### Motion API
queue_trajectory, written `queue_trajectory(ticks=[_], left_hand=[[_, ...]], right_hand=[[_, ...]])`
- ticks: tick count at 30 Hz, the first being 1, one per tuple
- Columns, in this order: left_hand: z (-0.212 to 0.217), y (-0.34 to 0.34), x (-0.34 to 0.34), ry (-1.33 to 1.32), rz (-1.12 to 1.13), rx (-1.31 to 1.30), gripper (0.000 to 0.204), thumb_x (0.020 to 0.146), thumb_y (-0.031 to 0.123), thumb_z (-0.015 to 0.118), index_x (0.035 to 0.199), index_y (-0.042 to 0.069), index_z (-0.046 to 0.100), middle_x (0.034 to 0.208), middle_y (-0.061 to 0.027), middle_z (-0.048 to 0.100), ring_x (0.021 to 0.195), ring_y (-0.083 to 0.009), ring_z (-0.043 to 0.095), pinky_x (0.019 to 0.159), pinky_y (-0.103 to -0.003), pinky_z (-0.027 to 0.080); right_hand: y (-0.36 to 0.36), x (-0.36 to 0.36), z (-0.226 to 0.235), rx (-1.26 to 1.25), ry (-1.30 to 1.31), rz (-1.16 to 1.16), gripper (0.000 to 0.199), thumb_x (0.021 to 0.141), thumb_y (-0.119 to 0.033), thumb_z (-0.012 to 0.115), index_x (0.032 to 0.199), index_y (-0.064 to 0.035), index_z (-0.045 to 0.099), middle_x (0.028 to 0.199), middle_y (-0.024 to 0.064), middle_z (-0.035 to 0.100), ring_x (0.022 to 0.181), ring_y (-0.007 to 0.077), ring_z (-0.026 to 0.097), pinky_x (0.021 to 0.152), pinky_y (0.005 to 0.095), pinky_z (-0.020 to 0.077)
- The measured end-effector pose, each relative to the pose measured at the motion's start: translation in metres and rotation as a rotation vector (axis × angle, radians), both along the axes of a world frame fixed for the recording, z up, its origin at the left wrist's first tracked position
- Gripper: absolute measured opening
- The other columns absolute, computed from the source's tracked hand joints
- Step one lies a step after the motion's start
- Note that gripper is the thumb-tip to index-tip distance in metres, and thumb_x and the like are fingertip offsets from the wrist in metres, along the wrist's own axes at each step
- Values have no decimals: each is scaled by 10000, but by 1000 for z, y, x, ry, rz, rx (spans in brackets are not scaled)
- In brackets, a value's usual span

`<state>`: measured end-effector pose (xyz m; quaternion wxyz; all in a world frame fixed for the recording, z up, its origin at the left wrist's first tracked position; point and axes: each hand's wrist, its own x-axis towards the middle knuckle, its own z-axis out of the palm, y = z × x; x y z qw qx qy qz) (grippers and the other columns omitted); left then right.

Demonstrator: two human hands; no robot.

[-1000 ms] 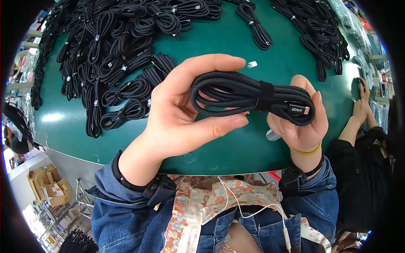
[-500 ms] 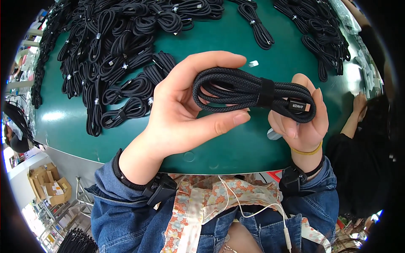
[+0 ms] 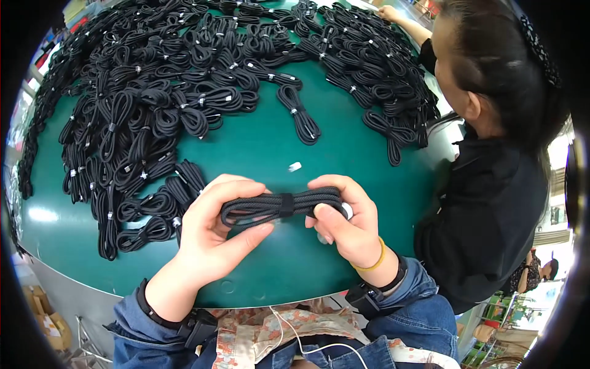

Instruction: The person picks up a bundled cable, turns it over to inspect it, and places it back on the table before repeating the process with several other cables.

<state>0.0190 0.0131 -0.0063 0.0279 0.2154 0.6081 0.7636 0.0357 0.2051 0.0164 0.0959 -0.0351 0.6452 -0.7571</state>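
I hold one coiled black braided cable (image 3: 270, 208), bound in the middle by a black strap, level above the green table (image 3: 258, 147). My left hand (image 3: 212, 237) grips its left end with thumb below and fingers curled over the top. My right hand (image 3: 350, 224) grips the right end, where a small white piece shows by the fingers. Both wrists wear black bands, and the right one also has a yellow band.
Many bundled black cables (image 3: 153, 104) cover the table's far and left parts; a loose bundle (image 3: 298, 114) and a small white bit (image 3: 295, 166) lie near the middle. A person in black (image 3: 491, 184) leans in at right, one hand (image 3: 387, 13) reaching the far cables. Cardboard boxes (image 3: 43, 313) sit lower left.
The cable has dropped lower and is held flatter between my hands, my right hand now closed over its end. The person at right has leaned much further into view.
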Motion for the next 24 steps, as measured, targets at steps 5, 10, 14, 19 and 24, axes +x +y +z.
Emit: queue_trajectory(ticks=[5,10,14,19,24], left_hand=[[6,1,-9,-238,-19,300,340,700,-22,572,1009,17,438,1013,-113,439,933,-170,459,804,-291,399],[0,-3,-9,-99,18,195,261,708,-39,580,947,9,486,1022,-99,437,926,-142,444,804,-251,382],[-1,-7,-9,129,22,15,241,702,-47,575,919,12,487,1016,-104,437,924,-153,437,807,-256,369],[3,-4,-5,67,54,39,287,696,15,587,948,39,453,1007,-112,438,912,-168,430,817,-285,351],[2,-3,-8,45,56,89,373,690,-34,583,1023,24,428,1032,-111,420,948,-168,424,837,-280,348]], right_hand=[[-3,-6,-9,132,317,-3,335,780,-67,495,1089,34,414,748,106,556,458,31,390,440,152,330],[3,-9,-12,182,360,103,358,813,-141,459,1111,47,400,762,111,559,456,24,382,443,149,322],[0,-5,-7,127,195,111,370,830,-183,433,1114,52,402,762,114,563,449,28,379,437,150,319],[2,-6,-7,104,130,134,367,842,-207,413,1099,56,418,762,114,567,442,32,378,431,151,317],[4,-7,-8,146,99,153,365,850,-216,399,1091,58,424,771,114,568,440,34,379,431,154,320]])
